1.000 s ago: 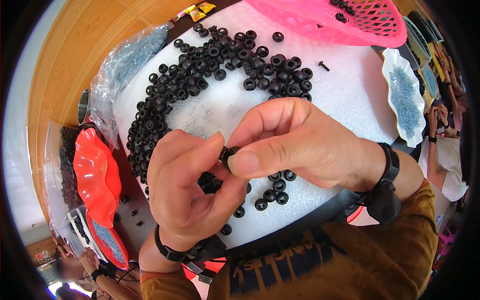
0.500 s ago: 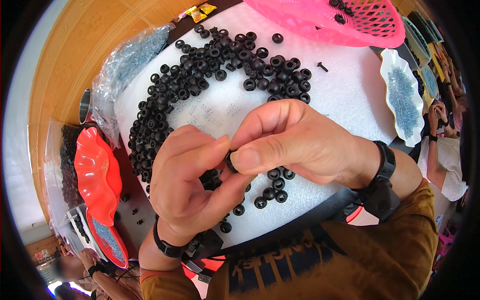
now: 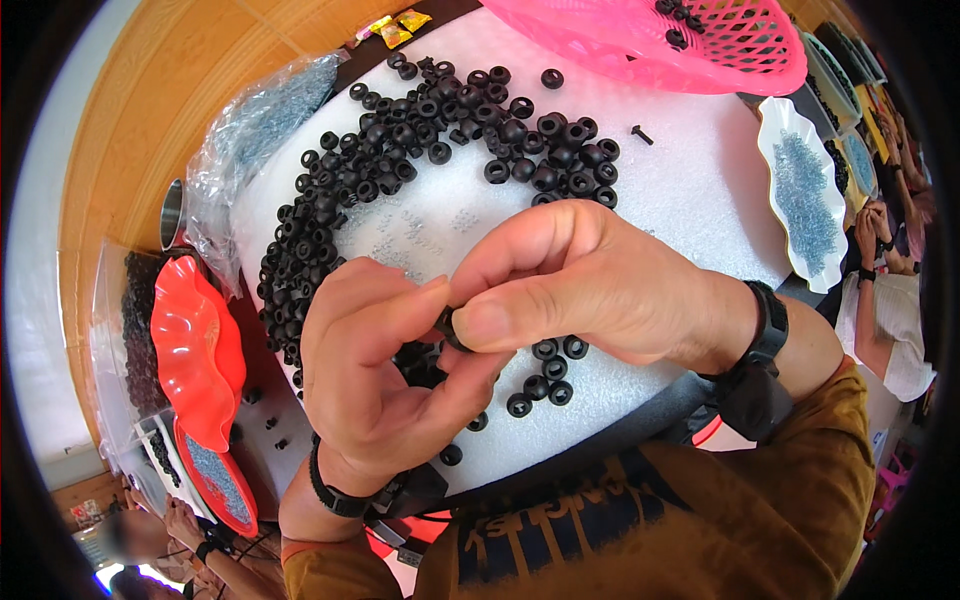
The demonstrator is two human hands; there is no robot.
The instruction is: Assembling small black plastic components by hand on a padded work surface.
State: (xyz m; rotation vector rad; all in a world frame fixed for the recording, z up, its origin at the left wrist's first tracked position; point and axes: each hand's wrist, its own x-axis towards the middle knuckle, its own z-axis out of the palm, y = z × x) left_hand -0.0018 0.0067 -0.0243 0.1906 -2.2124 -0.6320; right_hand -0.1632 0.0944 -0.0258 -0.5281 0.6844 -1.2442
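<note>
My left hand (image 3: 365, 375) and my right hand (image 3: 590, 290) meet over the middle of the white foam sheet (image 3: 690, 200). Between their fingertips is a small black rounded part (image 3: 449, 326), mostly covered by my right thumb. Both hands are closed in a pinch around it. A curved heap of black ring-like parts (image 3: 310, 235), each round with a hole, lies beyond and to the left of my hands. Several more black rings (image 3: 538, 387) lie below my right hand. Tiny clear bits (image 3: 410, 232) are scattered inside the curve of the heap.
A pink lattice basket (image 3: 640, 50) stands at the far right. Right of the foam is a white scalloped dish (image 3: 770, 150) of bluish springs or bits. Red wavy dishes (image 3: 195, 350) and a clear bag (image 3: 215, 200) sit left. A black stemmed piece (image 3: 641, 134) lies alone. Other people work at both sides.
My fingertips have shifted slightly left with the black part, and it has turned a little between them. The heap and dishes stay as they were.
</note>
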